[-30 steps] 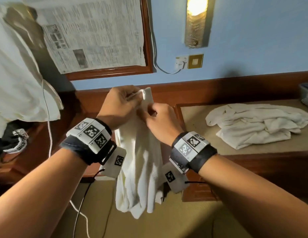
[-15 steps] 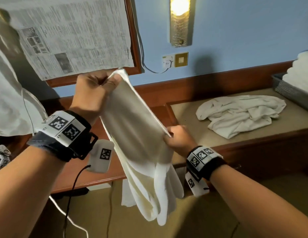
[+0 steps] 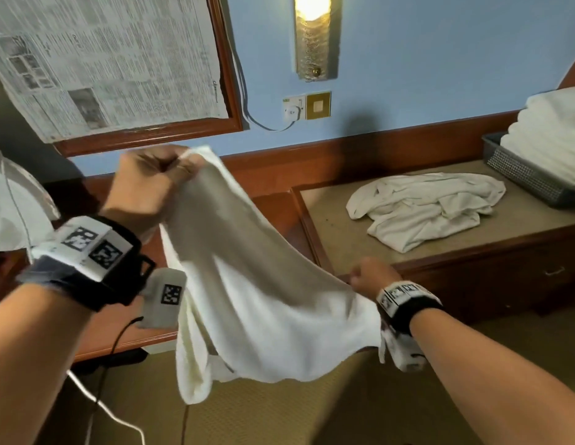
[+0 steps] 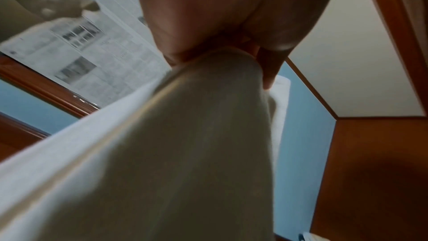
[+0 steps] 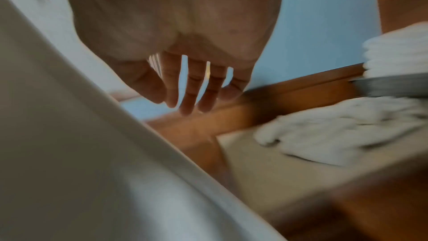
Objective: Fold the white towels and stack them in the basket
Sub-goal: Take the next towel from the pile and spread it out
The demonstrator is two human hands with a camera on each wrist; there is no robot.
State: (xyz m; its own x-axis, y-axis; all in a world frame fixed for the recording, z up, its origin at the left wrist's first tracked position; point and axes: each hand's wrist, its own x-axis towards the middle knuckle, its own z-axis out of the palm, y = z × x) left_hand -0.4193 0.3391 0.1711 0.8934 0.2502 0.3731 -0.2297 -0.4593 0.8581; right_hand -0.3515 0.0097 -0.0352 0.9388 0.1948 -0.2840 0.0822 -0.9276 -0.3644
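Note:
I hold a white towel (image 3: 263,300) spread in the air between both hands. My left hand (image 3: 180,170) is raised at the upper left and grips one corner; the left wrist view shows that hand (image 4: 231,49) pinching the bunched cloth (image 4: 185,153). My right hand (image 3: 360,277) is lower, to the right, holding the other end of the top edge. Its curled fingers (image 5: 185,98) sit beside the towel (image 5: 69,153). Crumpled white towels (image 3: 421,207) lie on the bench. A grey basket (image 3: 523,178) at the far right holds a stack of folded towels (image 3: 555,133).
The padded bench (image 3: 337,239) has a wooden front edge just beyond my right hand. A lower wooden desk (image 3: 119,335) with a dangling cable (image 3: 97,403) stands to the left. On the wall are a newspaper-covered frame (image 3: 119,65), a lamp (image 3: 315,36) and a socket (image 3: 292,109).
My hands have moved apart: the left rose up and left, the right slid down and right along the edge. The bunched towel has opened out. The basket has come into view.

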